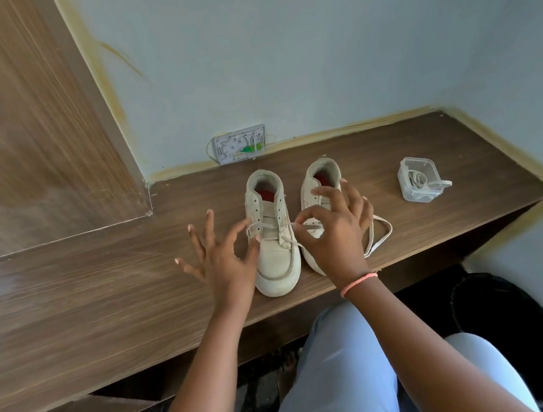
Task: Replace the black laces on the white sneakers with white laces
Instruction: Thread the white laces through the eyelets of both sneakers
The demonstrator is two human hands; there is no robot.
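Two white sneakers stand side by side on a wooden desk [102,297], toes toward me. The left sneaker [275,260] has a white lace [267,223] threaded across its lower eyelets. My left hand [223,257] pinches the lace's left loop beside that shoe, with its other fingers spread. My right hand [337,228] pinches the lace's other end between thumb and forefinger and covers most of the right sneaker [323,178]. A loose stretch of white lace [380,233] loops out on the desk to the right of that hand. No black lace is in view.
A small clear plastic box [418,179] with another white lace in it sits at the desk's right. A wall socket plate [241,144] is behind the shoes. A wooden panel rises at the left. My knees and a dark bin [498,314] are below the desk edge.
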